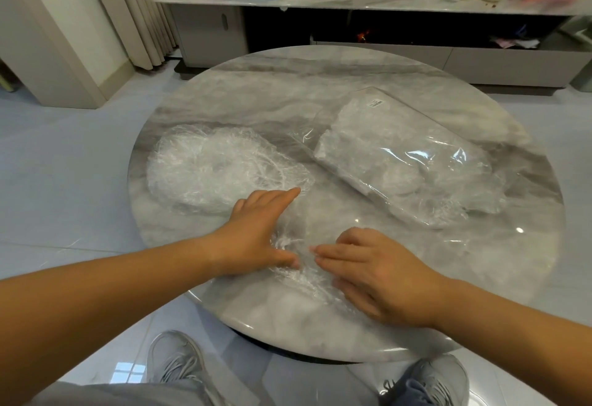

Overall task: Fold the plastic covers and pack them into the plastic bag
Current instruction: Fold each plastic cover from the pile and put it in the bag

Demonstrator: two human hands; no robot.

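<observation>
Two flat hands on one plastic cover point(299, 279), at the near edge of the round table point(320, 91).
The left hand point(256, 229) and right hand point(381, 277) press it with fingers nearly straight, gripping nothing. Bare marble lies beyond them. One heap of covers point(221, 168) sits left, too tangled to count. One plastic bag point(410, 162) lies right, already holding folded covers.
</observation>
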